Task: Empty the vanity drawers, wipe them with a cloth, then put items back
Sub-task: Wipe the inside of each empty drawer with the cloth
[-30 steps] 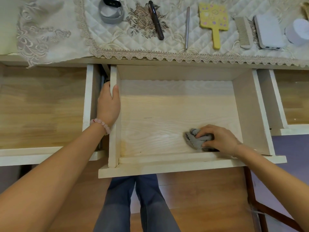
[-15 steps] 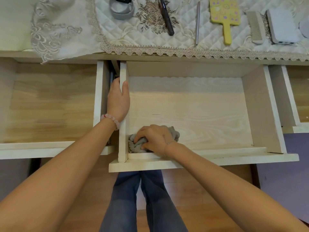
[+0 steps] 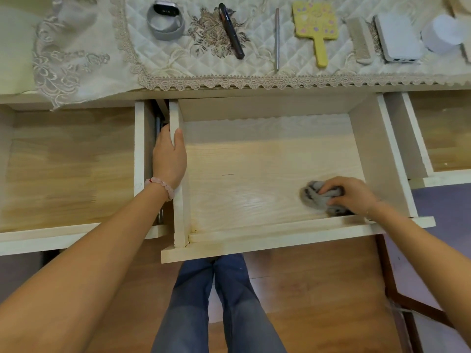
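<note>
The middle vanity drawer is pulled out and bare inside, pale wood. My right hand holds a crumpled grey cloth against the drawer floor near the front right corner. My left hand grips the drawer's left side wall, thumb inside and fingers outside. On the quilted cover above lie a grey watch, a dark pen, a thin metal stick, a yellow hand mirror, a comb, a white box and a white jar.
The left drawer and the right drawer stand pulled out, with bare wooden floors. My legs in blue jeans are under the middle drawer. A dark wooden chair frame stands at the lower right on the wood floor.
My right hand has swept the cloth from the front left corner of the drawer floor back to the front right. My left hand has kept its grip on the side wall.
</note>
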